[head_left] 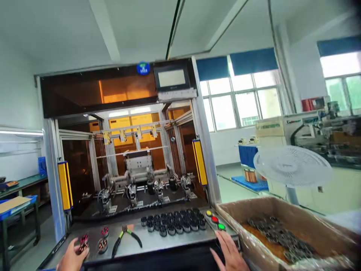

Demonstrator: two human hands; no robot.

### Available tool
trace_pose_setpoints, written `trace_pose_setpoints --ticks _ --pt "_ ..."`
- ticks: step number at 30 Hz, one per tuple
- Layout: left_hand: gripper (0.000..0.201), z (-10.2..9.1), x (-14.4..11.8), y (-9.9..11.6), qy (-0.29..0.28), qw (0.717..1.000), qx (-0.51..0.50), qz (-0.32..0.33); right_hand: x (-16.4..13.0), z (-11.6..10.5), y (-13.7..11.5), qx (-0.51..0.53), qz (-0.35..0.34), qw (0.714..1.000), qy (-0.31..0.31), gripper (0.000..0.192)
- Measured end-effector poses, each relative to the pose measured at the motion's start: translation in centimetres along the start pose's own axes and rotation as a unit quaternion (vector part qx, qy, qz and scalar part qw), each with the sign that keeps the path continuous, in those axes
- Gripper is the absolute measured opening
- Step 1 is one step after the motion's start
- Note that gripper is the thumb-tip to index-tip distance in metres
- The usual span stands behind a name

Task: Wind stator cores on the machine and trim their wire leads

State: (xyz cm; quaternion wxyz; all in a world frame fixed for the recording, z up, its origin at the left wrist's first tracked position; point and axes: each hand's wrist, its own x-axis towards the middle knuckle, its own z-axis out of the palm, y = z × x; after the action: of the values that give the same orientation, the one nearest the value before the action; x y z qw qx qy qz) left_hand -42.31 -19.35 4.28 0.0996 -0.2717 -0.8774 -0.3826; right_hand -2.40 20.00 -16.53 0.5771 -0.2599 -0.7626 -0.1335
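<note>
Pale ceiling (141, 34), beams (104, 26) crossing. Left: plain pale wall (17, 90), lit strip light (21, 132), green-topped bench (31, 181); blue-edged table (17, 204), brown top, near it. Right: bright windows (245, 107), daylight coming in, dark blue blinds (254, 62) partway down. Floor (231, 199) pale green, blue pallet (251, 185) on it.

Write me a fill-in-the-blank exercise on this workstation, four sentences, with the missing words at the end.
The hand with its fingers on a small round part is the ____ one.
The other hand is nearest to the button coloured ____.
In the picture, the rows of black parts lie to the ____ of the pliers.
The window blinds are ____.

Missing words: left; green; right; blue.
</note>
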Motion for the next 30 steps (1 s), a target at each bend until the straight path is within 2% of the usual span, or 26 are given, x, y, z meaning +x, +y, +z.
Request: trace_pose_setpoints --ticks 2,4,8,11,14,16,18,19,21,23,25,27,28,30 --pt "0.048 0.2 0.9 -0.9 0.06 0.996 -0.036 -0.059 1.4 -0.9 -1.2 0.008 0.038 0.999 -0.012 0.054" --pt "0.045 0.4 1.5 -1.7 0.092 0.988 -0.086 -0.091 2.6 -1.9 -2.0 0.025 0.059 0.998 -0.023 0.055" --pt "0.057 0.9 1.2 -3.0 0.128 0.957 -0.21 -0.155 3.5 -4.1 -2.1 0.052 0.078 0.991 -0.096 0.057" --pt "0.035 1.1 0.4 -3.7 0.157 0.917 -0.308 -0.202 4.2 -5.8 -2.7 0.063 0.098 0.986 -0.116 0.055" --pt "0.029 0.9 -1.1 -3.6 0.17 0.879 -0.391 -0.215 6.2 -7.8 -6.0 0.128 0.103 0.982 -0.097 0.049" --pt "0.04 0.8 -2.8 -2.7 0.172 0.862 -0.433 -0.202 7.9 -9.2 -9.6 0.217 0.091 0.965 -0.111 0.043" --pt "0.053 1.0 -5.3 -1.0 0.162 0.853 -0.463 -0.178 9.7 -10.4 -13.6 0.304 0.08 0.936 -0.159 0.037" --pt "0.058 1.3 -6.8 0.1 0.152 0.852 -0.474 -0.163 10.5 -10.9 -15.6 0.351 0.079 0.913 -0.192 0.036" --pt "0.066 1.9 -10.3 2.8 0.122 0.855 -0.486 -0.134 11.9 -11.5 -19.3 0.448 0.081 0.85 -0.265 0.033" --pt "0.068 2.5 -14.0 5.5 0.087 0.868 -0.48 -0.099 12.9 -11.6 -22.3 0.537 0.1 0.765 -0.342 0.029" --pt "0.064 2.9 -17.2 7.7 0.057 0.9 -0.432 -0.002 13.3 -11.4 -24.6 0.605 0.163 0.665 -0.406 0.029" --pt "0.063 3.0 -19.5 8.9 0.05 0.918 -0.386 0.083 13.3 -11.3 -26.2 0.642 0.243 0.569 -0.453 0.032" --pt "0.064 3.0 -20.3 9.2 0.046 0.923 -0.366 0.111 13.2 -11.3 -26.9 0.648 0.277 0.531 -0.471 0.034" --pt "0.068 3.0 -21.2 9.2 0.032 0.928 -0.34 0.146 12.9 -11.6 -27.7 0.647 0.325 0.481 -0.494 0.038"
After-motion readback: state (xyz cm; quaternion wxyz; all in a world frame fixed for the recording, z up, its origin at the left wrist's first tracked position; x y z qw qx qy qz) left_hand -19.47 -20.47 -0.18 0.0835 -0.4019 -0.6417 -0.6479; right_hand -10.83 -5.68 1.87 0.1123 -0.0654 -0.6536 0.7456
